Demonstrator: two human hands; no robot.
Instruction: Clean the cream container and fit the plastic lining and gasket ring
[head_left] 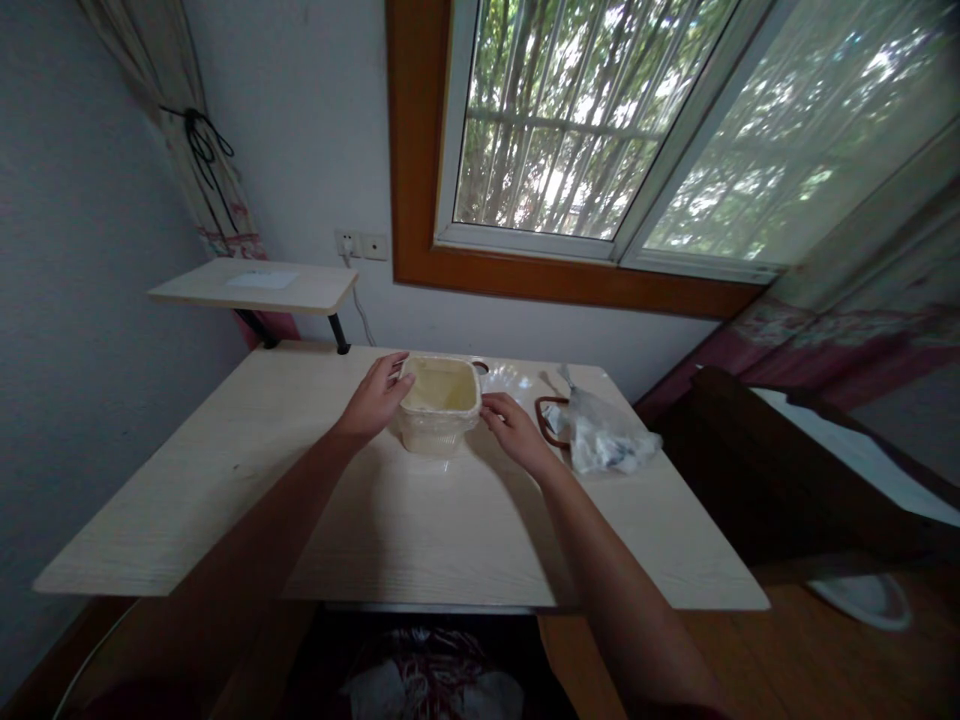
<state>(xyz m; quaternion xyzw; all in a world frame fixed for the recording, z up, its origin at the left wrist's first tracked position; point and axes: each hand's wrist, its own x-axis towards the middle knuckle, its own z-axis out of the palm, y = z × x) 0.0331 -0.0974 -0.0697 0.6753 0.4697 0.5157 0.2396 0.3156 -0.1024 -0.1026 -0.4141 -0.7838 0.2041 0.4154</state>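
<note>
A pale cream, squarish plastic tub with a ribbed lower wall stands upright near the middle of the table, its top uncovered. Thin clear film seems to cling around its rim. My left hand grips the left rim, thumb in front and fingers at the far side. At the right corner of the rim, my right hand pinches the edge with its fingertips. The inside looks pale yellow, and I cannot make out any contents.
Clear crinkled plastic lies behind my right hand. Further right are a brown loop-shaped piece and a tied translucent bag. A raised shelf with paper stands at the table's back left. A window is beyond.
</note>
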